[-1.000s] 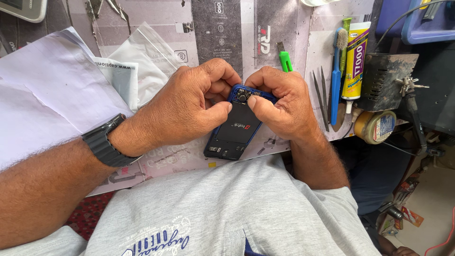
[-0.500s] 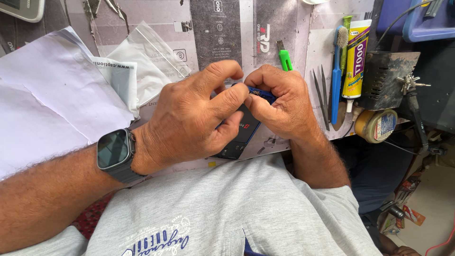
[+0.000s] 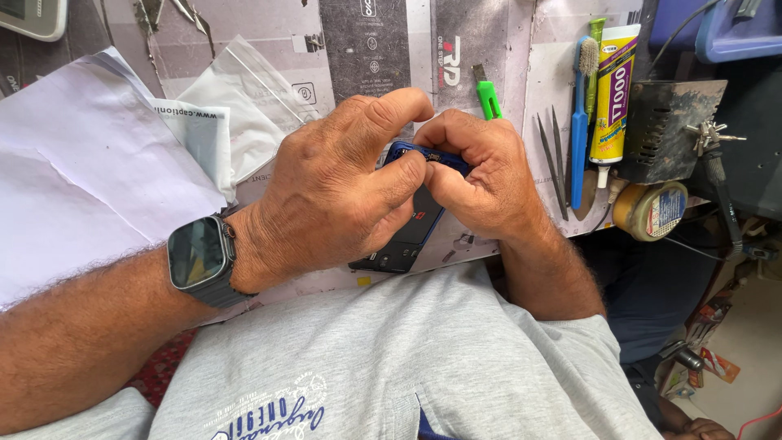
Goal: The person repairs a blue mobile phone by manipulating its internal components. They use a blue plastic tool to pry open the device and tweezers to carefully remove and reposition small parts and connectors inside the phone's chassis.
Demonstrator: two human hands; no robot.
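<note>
Right now both hands pinch the top edge of a blue phone (image 3: 407,224) over the bench (image 3: 269,33): left hand (image 3: 334,191) wraps its left side, right hand (image 3: 481,175) presses thumb on top. Tweezers (image 3: 554,159), blue brush (image 3: 580,122) and glue tube (image 3: 615,90) lie just right.
</note>
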